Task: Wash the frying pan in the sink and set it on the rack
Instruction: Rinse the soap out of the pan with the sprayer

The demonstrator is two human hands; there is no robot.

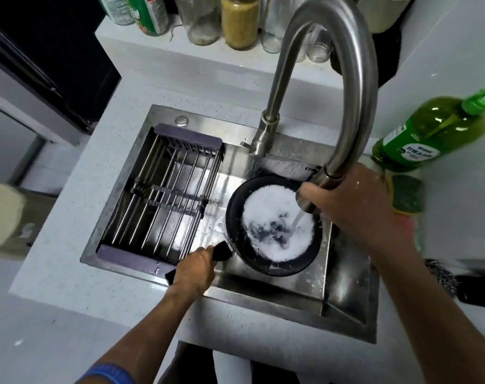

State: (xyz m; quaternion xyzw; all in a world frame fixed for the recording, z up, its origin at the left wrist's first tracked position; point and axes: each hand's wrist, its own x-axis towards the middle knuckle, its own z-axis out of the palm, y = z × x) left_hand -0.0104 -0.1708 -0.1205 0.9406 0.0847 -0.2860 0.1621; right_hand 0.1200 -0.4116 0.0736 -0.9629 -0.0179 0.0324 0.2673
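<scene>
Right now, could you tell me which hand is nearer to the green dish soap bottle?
Right. The right hand grips the faucet head over the pan, just left of and below the green dish soap bottle. The left hand holds the pan handle, far across the sink.

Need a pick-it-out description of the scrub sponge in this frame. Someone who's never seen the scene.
Start at the steel sink, then go to the white counter along its right side. Below the tall green dish soap bottle, beside the right hand that grips the faucet head, lies the sponge. It is the only flat pad there, with a dark green scouring top over a yellow layer.
</scene>
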